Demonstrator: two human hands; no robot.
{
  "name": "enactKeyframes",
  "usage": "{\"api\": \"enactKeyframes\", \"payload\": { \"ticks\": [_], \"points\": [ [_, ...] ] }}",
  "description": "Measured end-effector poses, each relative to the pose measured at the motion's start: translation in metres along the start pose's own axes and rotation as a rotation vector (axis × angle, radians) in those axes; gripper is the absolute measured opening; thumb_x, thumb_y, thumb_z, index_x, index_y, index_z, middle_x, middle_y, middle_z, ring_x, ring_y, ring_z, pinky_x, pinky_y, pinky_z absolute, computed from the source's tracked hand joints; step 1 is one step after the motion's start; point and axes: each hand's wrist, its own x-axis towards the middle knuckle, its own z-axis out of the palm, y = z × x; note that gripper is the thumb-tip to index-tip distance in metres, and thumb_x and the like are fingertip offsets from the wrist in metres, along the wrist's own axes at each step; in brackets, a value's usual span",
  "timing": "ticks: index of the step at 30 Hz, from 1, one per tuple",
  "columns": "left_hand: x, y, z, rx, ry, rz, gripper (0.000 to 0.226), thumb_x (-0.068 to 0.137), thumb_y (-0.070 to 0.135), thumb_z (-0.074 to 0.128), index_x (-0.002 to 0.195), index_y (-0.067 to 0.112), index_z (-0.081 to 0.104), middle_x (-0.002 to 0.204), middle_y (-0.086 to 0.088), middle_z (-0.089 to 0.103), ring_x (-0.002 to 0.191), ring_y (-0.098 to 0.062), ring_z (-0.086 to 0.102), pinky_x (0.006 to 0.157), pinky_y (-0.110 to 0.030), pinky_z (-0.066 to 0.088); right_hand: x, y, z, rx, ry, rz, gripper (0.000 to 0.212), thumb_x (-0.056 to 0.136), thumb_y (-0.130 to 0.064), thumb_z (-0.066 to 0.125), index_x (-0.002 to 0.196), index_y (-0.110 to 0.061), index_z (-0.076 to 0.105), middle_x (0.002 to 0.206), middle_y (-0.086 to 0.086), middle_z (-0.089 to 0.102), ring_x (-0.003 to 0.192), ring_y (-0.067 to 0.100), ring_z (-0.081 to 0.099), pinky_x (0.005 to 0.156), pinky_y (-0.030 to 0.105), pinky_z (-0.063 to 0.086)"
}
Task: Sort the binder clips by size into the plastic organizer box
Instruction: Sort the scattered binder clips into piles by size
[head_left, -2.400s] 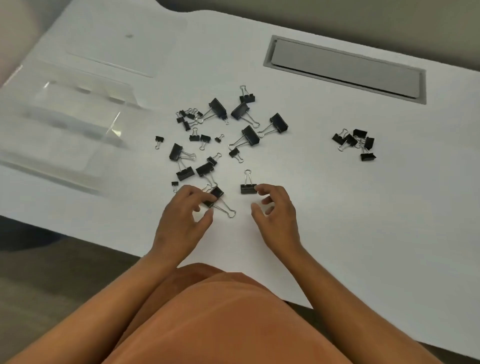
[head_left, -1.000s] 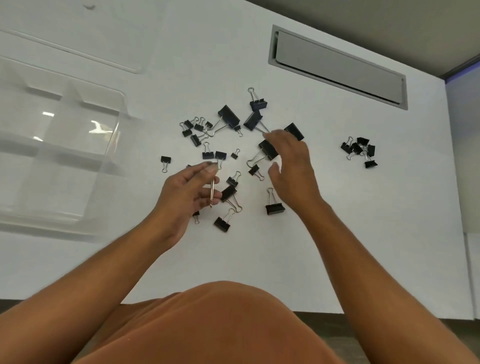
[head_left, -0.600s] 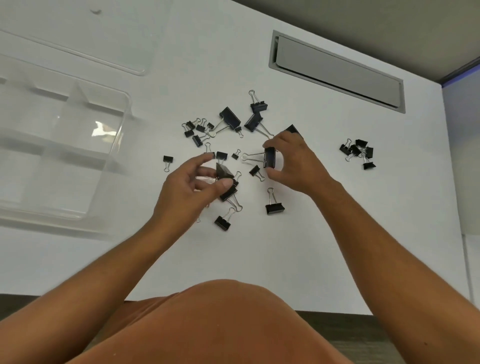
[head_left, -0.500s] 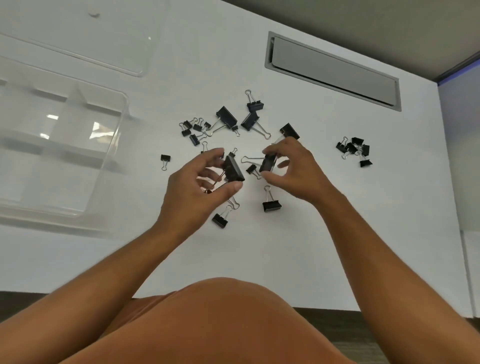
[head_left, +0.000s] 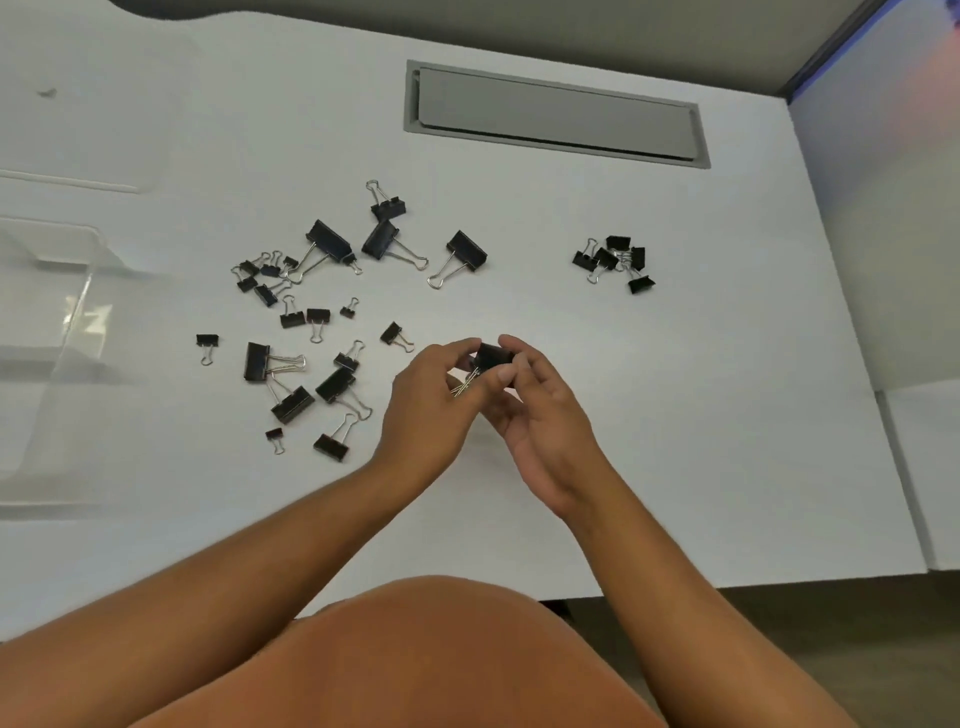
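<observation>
Gathering step: both hands, left hand and right hand, grip large binder clips together; next, carry them to the organizer box at the counter's left edge.

Black binder clips of mixed sizes lie scattered just right of the clear plastic organizer box; one large clip is raised, pinched.

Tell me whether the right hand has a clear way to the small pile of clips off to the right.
Probably yes. The white tabletop between the right hand and the small pile of clips is bare, but both hands now grip a large binder clip, so the left hand must take it first.
</observation>
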Motion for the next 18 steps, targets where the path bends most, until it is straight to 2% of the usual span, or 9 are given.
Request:
{"api": "enactKeyframes", "payload": {
  "ticks": [2,5,8,10,12,14,18],
  "points": [
    [0.005,0.007,0.026,0.100,-0.004,0.011,0.052,0.092,0.065,0.065,0.133,0.033,0.068,0.117,0.012,0.068,0.104,-0.009,0.063,0.084,-0.024,0.048,0.002,-0.004,-0.010,0.015,0.092,0.003,0.034,0.114,-0.023,0.041,0.140,-0.011,0.058,0.136,0.016,0.066,0.125,0.030,0.067,0.103,0.040,0.056],
    [0.013,0.018,0.057,0.244,-0.046,0.062,0.045,0.095,0.068,0.055,0.122,0.035,0.071,0.108,0.007,0.066,0.107,-0.015,0.058,0.080,-0.027,0.045,0.010,-0.016,-0.030,0.069,0.199,0.035,0.040,0.114,-0.032,0.038,0.134,-0.011,0.065,0.120,0.010,0.072,0.108,0.025,0.072,0.101,0.045,0.057],
    [0.030,0.028,0.075,0.340,-0.056,0.041,0.052,0.098,0.070,0.049,0.128,0.033,0.071,0.118,0.006,0.060,0.121,-0.017,0.046,0.084,-0.026,0.037,0.023,-0.032,-0.055,0.117,0.262,0.080,0.048,0.113,-0.040,0.040,0.133,-0.006,0.066,0.110,0.008,0.073,0.090,0.023,0.072,0.087,0.040,0.058],
    [0.053,0.032,0.074,0.429,0.044,0.062,0.051,0.098,0.066,0.053,0.128,0.029,0.071,0.126,0.003,0.057,0.128,-0.019,0.042,0.091,-0.031,0.040,0.032,-0.045,-0.073,0.084,0.281,0.079,0.046,0.112,-0.041,0.042,0.129,-0.007,0.068,0.106,0.007,0.072,0.081,0.021,0.070,0.078,0.035,0.054],
    [0.086,0.027,0.065,0.593,0.200,0.120,0.050,0.097,0.057,0.063,0.134,0.023,0.066,0.135,-0.004,0.054,0.132,-0.028,0.041,0.102,-0.041,0.044,0.038,-0.057,-0.090,-0.011,0.283,0.050,0.041,0.112,-0.041,0.043,0.123,-0.011,0.069,0.102,0.003,0.070,0.081,0.021,0.068,0.075,0.032,0.054],
    [0.119,0.021,0.054,0.746,0.301,0.104,0.057,0.096,0.051,0.067,0.143,0.021,0.057,0.144,-0.011,0.049,0.134,-0.035,0.039,0.107,-0.047,0.039,0.043,-0.067,-0.105,-0.162,0.261,-0.003,0.036,0.112,-0.039,0.044,0.119,-0.015,0.069,0.101,0.002,0.068,0.084,0.021,0.067,0.073,0.029,0.056],
    [0.168,0.013,0.046,0.963,0.312,0.020,0.065,0.096,0.050,0.066,0.151,0.020,0.048,0.146,-0.014,0.054,0.132,-0.042,0.042,0.104,-0.051,0.038,0.050,-0.080,-0.133,-0.473,0.200,-0.129,0.025,0.110,-0.035,0.052,0.113,-0.020,0.071,0.097,-0.001,0.067,0.082,0.020,0.070,0.067,0.029,0.057]
  ]
}}
